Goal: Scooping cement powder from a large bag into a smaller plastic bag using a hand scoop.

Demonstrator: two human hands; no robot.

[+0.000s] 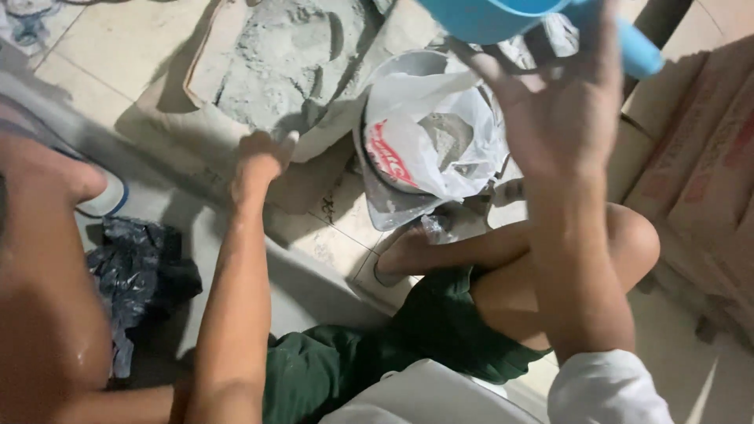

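Cement powder point(290, 55) lies heaped in a torn-open paper sack point(196, 118) on the tiled floor, just left of a round bucket point(369, 133) lined with a white plastic bag point(440, 149). Some grey powder already sits inside that bag.

Above the bucket, at the top edge of the view, the right hand point(561, 118) holds a blue scoop point(503, 16) by its handle; the fingers are spread loosely rather than tightly curled, and the exact grip is partly hidden by the scoop's bowl. Beside the bucket, the left hand point(263, 157) is closed into a loose fist and rests on the lip of the sack; whether it pinches the paper cannot be told.

Moving powder well here seems to call for keeping the scoop level over the bag's mouth, tipping low and slowly to limit dust, and holding the sack edge down so the heap stays reachable. A dark crumpled bag point(133, 275) lies well left of the bucket.
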